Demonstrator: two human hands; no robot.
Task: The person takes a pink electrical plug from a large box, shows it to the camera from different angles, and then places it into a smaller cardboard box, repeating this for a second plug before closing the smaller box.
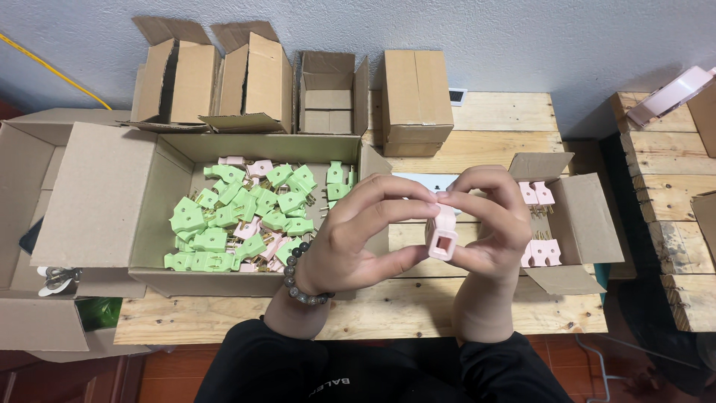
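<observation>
In the head view both the left hand (350,242) and the right hand (485,224) are closed with the fingertips around one pink plug housing (442,235), held above the tabletop (477,142) between two open boxes. To do it well, I think the fingertips should press evenly, with the square opening kept visible. I count one large box (112,201) with perhaps thirty green and some pink plugs (246,216), one small box (589,216) showing four pink plugs (538,224), and four small cartons (298,86) behind.

One pink plug (442,237) in two hands, four small upright boxes (417,101), two open boxes (142,194).
</observation>
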